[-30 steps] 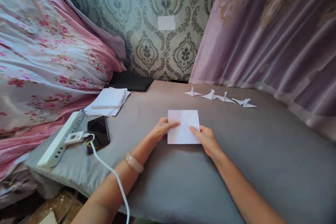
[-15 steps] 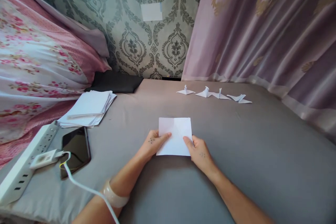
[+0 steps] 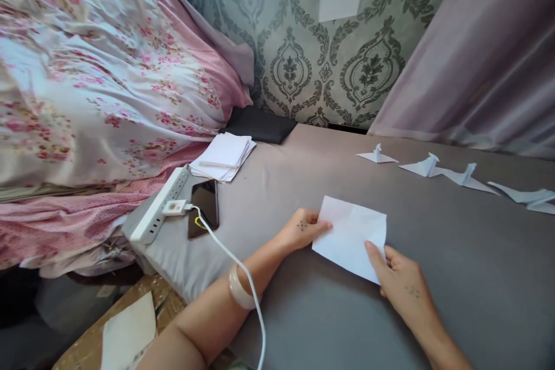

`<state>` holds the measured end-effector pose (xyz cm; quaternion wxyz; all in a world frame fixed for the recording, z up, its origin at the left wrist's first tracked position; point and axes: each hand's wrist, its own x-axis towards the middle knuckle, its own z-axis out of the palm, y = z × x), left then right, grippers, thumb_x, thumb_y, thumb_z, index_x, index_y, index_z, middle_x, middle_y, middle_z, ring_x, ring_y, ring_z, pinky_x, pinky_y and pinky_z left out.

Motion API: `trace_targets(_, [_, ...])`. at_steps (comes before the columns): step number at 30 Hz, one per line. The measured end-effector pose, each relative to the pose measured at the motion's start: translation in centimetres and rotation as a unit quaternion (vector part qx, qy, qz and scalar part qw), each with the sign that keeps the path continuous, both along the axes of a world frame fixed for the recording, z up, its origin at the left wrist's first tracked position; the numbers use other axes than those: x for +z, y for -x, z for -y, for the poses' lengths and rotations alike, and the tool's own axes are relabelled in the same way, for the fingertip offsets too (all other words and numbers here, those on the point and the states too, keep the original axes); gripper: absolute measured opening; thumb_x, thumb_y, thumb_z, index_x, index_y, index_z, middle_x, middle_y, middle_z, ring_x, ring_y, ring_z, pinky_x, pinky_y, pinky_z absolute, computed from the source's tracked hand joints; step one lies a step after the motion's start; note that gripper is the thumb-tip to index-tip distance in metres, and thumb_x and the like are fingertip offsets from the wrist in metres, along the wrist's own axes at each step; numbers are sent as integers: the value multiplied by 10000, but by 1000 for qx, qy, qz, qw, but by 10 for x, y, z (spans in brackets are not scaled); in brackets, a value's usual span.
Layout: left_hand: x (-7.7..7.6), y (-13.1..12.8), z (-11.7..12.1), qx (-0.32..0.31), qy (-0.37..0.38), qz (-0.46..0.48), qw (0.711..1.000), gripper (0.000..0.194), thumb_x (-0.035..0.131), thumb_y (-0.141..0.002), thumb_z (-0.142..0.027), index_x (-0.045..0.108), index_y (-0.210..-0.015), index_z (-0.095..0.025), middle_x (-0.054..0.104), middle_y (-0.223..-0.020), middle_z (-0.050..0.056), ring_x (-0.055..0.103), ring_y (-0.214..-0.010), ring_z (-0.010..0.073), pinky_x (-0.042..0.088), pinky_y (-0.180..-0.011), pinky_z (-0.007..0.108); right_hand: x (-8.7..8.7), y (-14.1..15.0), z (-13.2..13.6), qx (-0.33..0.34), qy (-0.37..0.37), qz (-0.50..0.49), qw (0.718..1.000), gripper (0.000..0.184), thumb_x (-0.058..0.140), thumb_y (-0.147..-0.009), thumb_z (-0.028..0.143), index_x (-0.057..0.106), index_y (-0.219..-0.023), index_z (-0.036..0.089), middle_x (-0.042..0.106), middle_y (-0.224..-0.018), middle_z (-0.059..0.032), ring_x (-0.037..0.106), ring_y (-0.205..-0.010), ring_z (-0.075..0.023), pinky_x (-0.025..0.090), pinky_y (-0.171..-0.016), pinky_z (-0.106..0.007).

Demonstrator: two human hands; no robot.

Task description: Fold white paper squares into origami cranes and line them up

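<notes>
A white square sheet of paper (image 3: 349, 237) is held up between my two hands, above the grey cloth surface. My left hand (image 3: 306, 228) pinches its left edge, thumb on the front face and fingers behind. At the lower right edge my right hand (image 3: 396, 274) grips it the same way, thumb across the front. Faint crease lines seem to cross the paper. Its back face and most of my fingertips are hidden. Farther back on the right stand several folded white paper cranes (image 3: 428, 166) in a row.
On the left lie a stack of white paper (image 3: 225, 153), a black flat case (image 3: 260, 125), a dark phone (image 3: 203, 208) and a white power strip (image 3: 158, 208). A white cable (image 3: 243, 269) passes over my left forearm. Pink curtains (image 3: 468, 58) hang at the right.
My view has swung toward the left, so the scene sits farther right. The paper, level before, now tilts down to the right. Both hands keep their hold on it.
</notes>
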<state>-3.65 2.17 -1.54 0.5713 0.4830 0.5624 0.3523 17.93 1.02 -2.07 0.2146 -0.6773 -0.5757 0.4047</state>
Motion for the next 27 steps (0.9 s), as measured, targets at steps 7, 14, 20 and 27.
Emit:
trace_targets(7, [8,2,0,-29,3,-92,995,243,494,-860,-283,540,-666,-144,458,-483,-46,435,-398,74,310,-409,186,-4,-5,-4,-1,-41,45,998,505,396,-821,632,634,-869,189,576,-515,7,514,-413,-165,413,-509,-304])
trace_targets(14, [9,2,-1,-13,18,-66,998,160,530,-847,-213,545,-706,-139,500,-516,-49,399,-376,47,295,-373,173,-10,-11,-5,-3,-93,15,996,446,441,-846,498,636,-1057,157,718,-866,-92,582,-538,-160,458,-572,-307])
trace_targets(20, [8,3,-2,-10,19,-10,1000,122,541,-821,-197,577,-723,-133,521,-589,-33,449,-461,53,356,-417,172,-10,-16,-5,-15,-130,-76,988,435,524,-832,499,605,-1076,148,691,-764,-62,545,-560,-140,449,-540,-271])
trace_targets(27, [4,6,-4,1,28,74,997,133,587,-786,-251,620,-801,-123,582,-697,2,509,-568,67,392,-513,189,6,-13,-3,-52,-137,-160,976,525,644,-782,501,553,-1190,183,679,-807,-38,553,-634,-141,467,-547,-261])
